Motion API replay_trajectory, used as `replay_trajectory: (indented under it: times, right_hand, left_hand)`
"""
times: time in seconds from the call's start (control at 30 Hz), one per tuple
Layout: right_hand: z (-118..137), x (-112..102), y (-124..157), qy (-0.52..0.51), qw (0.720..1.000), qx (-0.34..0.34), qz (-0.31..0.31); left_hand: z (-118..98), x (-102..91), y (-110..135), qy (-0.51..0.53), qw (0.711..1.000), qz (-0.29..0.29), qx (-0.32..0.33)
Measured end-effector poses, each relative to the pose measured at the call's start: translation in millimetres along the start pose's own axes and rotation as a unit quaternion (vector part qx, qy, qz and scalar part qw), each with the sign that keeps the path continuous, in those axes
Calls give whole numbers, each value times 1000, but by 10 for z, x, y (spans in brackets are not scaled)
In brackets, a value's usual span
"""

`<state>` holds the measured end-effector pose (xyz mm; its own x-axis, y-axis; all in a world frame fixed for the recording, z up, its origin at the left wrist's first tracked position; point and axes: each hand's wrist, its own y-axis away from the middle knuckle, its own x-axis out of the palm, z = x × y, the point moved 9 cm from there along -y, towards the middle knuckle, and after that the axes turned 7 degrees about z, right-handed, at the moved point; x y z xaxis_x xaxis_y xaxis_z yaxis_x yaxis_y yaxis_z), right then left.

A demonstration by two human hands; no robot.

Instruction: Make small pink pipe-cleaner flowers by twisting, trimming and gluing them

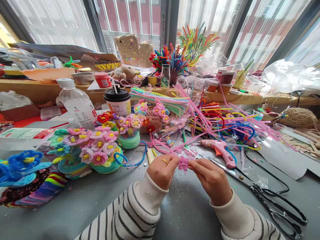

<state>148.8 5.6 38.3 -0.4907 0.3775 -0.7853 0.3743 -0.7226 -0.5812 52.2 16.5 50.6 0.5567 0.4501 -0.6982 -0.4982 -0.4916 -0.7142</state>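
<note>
"While the left hand (162, 170) and the right hand (212, 178) meet over the grey table (185, 216), which step do we record?"

"We record, as our judgement, the shaping or adjusting of a small fuzzy pink flower (183, 163). We find it between the two sets of fingertips, its petals already formed, on the near side of the loose pink pipe cleaners (203, 115)."

"What do we judge the next move to call for?"

"We judge that it calls for light, even pressure at the edges, lest the petals be crushed or pulled out of round. We note the glue gun (221, 147) and the large scissors (241, 177) lying close to the right hand, neither of them held."

"How do we enter the grip?"

"We enter the left hand as a narrow pinch, thumb and forefinger on the flower's left edge. We enter the right hand as equally narrow, its fingertips closed on the opposite edge. We cannot tell how firmly either presses, since the contact faces are largely hidden."

"And the surroundings?"

"We list potted flowers (99, 144) to the left, well apart from the flower in hand, and glitter scattered on the table between the forearms"
</note>
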Motion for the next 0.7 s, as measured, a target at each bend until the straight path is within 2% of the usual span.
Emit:
replay_trajectory:
  times: [0.23,0.47,0.7]
  right_hand:
    - [6,59,-3,9,1000,-6,20]
    - [25,57,-1,20,1000,-3,14]
    - [39,49,7,16,1000,-7,2]
  left_hand:
    - [-114,-18,-20,-57,997,5,45]
    - [-91,30,-2,-81,996,26,24]
    - [-81,45,31,-80,996,21,24]
